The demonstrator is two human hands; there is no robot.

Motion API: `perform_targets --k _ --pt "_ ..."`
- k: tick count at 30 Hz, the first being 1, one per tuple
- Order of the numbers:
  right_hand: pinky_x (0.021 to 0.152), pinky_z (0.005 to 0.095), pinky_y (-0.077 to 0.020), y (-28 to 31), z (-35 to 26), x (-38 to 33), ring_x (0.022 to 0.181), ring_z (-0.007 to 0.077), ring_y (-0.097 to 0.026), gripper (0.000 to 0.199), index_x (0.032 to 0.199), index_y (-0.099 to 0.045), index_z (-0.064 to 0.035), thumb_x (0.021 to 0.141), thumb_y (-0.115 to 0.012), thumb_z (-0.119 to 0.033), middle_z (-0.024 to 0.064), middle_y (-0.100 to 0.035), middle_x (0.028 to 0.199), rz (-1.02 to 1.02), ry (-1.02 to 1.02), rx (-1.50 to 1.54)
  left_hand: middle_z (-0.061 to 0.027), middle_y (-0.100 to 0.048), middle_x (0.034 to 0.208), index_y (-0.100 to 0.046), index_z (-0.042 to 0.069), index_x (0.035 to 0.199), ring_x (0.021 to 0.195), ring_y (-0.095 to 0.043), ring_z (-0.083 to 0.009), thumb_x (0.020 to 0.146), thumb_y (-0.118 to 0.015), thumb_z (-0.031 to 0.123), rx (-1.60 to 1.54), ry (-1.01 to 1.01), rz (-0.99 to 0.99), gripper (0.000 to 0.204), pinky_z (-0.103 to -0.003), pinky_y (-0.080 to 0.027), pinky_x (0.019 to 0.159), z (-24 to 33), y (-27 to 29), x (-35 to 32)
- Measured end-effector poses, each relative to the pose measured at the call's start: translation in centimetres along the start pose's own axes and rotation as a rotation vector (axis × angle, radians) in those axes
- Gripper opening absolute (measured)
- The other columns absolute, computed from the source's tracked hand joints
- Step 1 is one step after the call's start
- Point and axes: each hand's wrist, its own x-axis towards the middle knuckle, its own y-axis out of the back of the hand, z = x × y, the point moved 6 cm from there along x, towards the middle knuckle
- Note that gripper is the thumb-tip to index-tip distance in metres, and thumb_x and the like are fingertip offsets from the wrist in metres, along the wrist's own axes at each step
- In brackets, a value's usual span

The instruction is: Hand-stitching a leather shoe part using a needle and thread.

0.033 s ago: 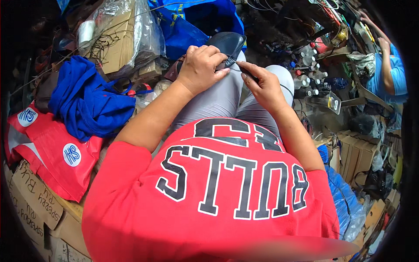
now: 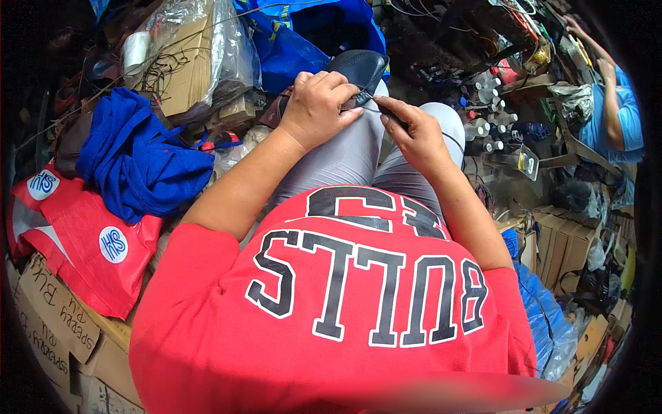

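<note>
A black leather shoe (image 2: 360, 69) rests over my left knee, its smooth rounded end pointing away from me. My left hand (image 2: 321, 105) is wrapped over its near side, thumb and fingers gripping the edge. Close on the right, my right hand (image 2: 414, 131) is closed on a slim dark tool (image 2: 403, 125), mostly hidden in the fingers, so its exact kind is unclear. The right fingertips are beside the shoe's near edge, where a seam or stitching shows. A thin dark cord (image 2: 455, 141) curves over my right knee.
Left of me lie a blue cloth (image 2: 138, 162), a red bag (image 2: 76, 241) and cardboard boxes (image 2: 65, 310). A blue bag (image 2: 276, 41) stands beyond the shoe. Several small bottles (image 2: 486, 117) are at the right. Farther right is another person's arm (image 2: 611, 110).
</note>
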Motion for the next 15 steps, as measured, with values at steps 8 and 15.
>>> perform_targets --k 8,15 --pt "0.073 0.0372 -0.0497 -0.46 -0.04 0.18 0.081 0.0311 -0.063 0.03 0.116 -0.063 -0.0143 0.085 -0.062 -0.017 0.0163 -0.065 0.09 0.007 0.003 0.029 -0.0012 -0.062 0.088 -0.068 0.012 0.09 0.084 -0.059 -0.0188 0.067 -0.076 0.029 0.016 0.015 -0.002 0.029 -0.035 -0.037 0.077 0.17 0.24 -0.14" --pt "0.074 0.0366 -0.05 -0.52 -0.19 0.02 0.082 0.0309 -0.063 0.031 0.116 -0.063 -0.0139 0.085 -0.062 -0.016 0.0157 -0.066 0.092 0.008 0.005 0.006 -0.001 -0.062 0.088 -0.068 0.012 0.089 0.084 -0.059 -0.0185 0.066 -0.077 0.028 0.017 0.014 0.002 0.03 -0.035 -0.036 0.077 0.22 0.16 -0.09"
